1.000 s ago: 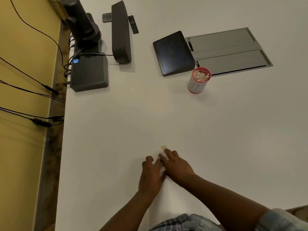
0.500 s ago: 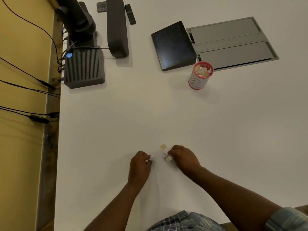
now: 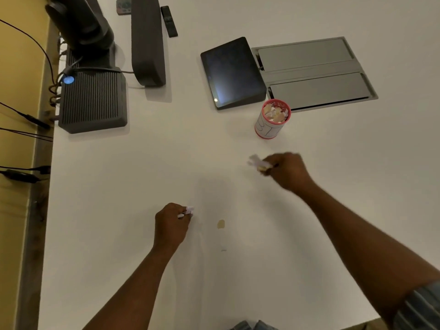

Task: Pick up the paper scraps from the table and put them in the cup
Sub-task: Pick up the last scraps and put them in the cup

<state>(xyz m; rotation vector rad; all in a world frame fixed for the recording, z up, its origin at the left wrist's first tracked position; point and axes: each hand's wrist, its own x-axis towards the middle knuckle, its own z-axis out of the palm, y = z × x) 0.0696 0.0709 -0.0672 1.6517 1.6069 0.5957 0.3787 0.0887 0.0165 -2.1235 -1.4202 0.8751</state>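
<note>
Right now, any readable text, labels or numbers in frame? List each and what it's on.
Cup: large dark outlined characters on the white wall, only partly in view, not readable.
Small remote: markings blurred, unreadable.
Tablet: screen dark, no text.
Nothing else carries legible text.

White table (image 3: pixel 238 163); cup (image 3: pixel 271 121) white with red rims and dark line markings; scraps were white and tan (image 3: pixel 221 224); ribbed dark-grey box (image 3: pixel 92 101) bore a blue light; sleeve (image 3: pixel 421 308) striped blue-grey.
</note>
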